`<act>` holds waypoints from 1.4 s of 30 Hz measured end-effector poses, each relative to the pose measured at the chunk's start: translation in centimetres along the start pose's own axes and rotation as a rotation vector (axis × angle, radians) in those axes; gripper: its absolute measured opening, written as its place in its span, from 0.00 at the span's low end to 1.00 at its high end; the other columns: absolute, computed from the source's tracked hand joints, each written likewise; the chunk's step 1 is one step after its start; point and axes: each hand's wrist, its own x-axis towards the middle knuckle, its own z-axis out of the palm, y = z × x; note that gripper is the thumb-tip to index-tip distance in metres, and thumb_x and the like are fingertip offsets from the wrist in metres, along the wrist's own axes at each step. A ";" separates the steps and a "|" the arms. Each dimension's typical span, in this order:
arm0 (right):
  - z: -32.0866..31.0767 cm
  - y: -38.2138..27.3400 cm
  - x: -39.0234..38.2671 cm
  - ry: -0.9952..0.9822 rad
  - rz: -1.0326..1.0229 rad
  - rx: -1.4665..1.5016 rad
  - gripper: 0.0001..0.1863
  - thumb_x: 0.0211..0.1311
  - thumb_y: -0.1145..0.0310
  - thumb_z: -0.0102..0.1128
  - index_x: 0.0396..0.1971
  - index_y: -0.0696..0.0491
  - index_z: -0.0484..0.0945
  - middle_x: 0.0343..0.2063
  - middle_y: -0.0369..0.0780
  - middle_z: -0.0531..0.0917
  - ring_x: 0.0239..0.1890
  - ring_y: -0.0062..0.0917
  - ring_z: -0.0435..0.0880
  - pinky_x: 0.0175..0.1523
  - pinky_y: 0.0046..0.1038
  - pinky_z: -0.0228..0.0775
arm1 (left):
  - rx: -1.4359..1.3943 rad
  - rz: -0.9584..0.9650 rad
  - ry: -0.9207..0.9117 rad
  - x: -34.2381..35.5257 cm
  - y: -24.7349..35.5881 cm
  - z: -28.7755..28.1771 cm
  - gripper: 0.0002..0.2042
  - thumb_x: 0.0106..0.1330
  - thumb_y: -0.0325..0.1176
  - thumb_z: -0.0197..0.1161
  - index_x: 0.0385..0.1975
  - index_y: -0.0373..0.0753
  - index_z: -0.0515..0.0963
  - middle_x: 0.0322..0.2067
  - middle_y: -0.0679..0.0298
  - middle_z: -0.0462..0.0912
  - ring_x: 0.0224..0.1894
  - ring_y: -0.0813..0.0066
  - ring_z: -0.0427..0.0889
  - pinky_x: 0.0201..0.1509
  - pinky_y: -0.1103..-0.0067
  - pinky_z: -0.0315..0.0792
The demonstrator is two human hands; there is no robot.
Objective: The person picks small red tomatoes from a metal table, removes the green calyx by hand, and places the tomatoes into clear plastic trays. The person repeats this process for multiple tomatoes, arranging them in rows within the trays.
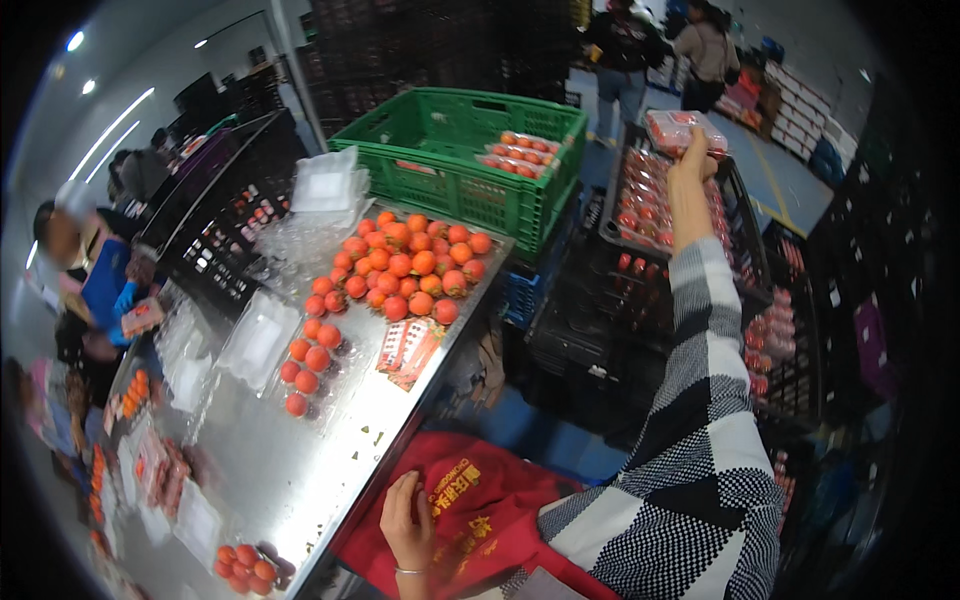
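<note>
My right hand (694, 160), arm stretched out to the far right, grips a clear plastic punnet of red fruit (668, 128). The punnet is over the far end of a black crate (640, 243) that holds rows of similar filled punnets (648, 205). My left hand (408, 520) is empty, its fingers loosely bent, in front of my red apron (480, 510) by the table's edge. On the metal table (330, 470) lies a heap of orange-red tomatoes (400, 262). Several more sit in an open clear punnet (312, 365) nearer me, beside printed labels (408, 350).
A green crate (450, 165) with a few filled punnets stands beyond the heap. Empty clear punnets (258, 340) lie along the table's left. Stacked black crates (785, 350) stand at the right. Across the table, a blue-gloved person (115, 275) holds a punnet; others stand farther back.
</note>
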 end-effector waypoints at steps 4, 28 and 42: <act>-0.3 -3.1 -12.1 -0.577 0.133 0.147 0.16 0.59 0.69 0.73 0.45 0.57 0.83 0.36 0.37 0.87 0.32 0.23 0.86 0.37 0.27 0.82 | -0.025 0.006 0.083 -1.0 -0.1 -0.7 0.15 0.67 0.15 0.62 0.53 0.32 0.82 0.47 0.48 0.87 0.49 0.48 0.88 0.52 0.65 0.82; -14.6 2.1 -62.5 -2.220 -0.402 -0.103 0.13 0.70 0.66 0.64 0.48 0.58 0.84 0.42 0.47 0.88 0.46 0.43 0.86 0.51 0.41 0.76 | -1.021 -0.793 0.714 -5.7 -4.2 -7.8 0.15 0.84 0.35 0.55 0.58 0.28 0.77 0.40 0.48 0.89 0.33 0.69 0.91 0.38 0.80 0.85; -16.5 3.5 -67.8 -2.477 -0.370 -0.075 0.19 0.71 0.64 0.64 0.56 0.59 0.81 0.51 0.48 0.83 0.55 0.46 0.80 0.60 0.41 0.72 | -0.930 -0.852 0.702 -5.5 -2.9 -9.2 0.18 0.83 0.34 0.55 0.64 0.28 0.69 0.48 0.43 0.88 0.39 0.64 0.92 0.41 0.76 0.87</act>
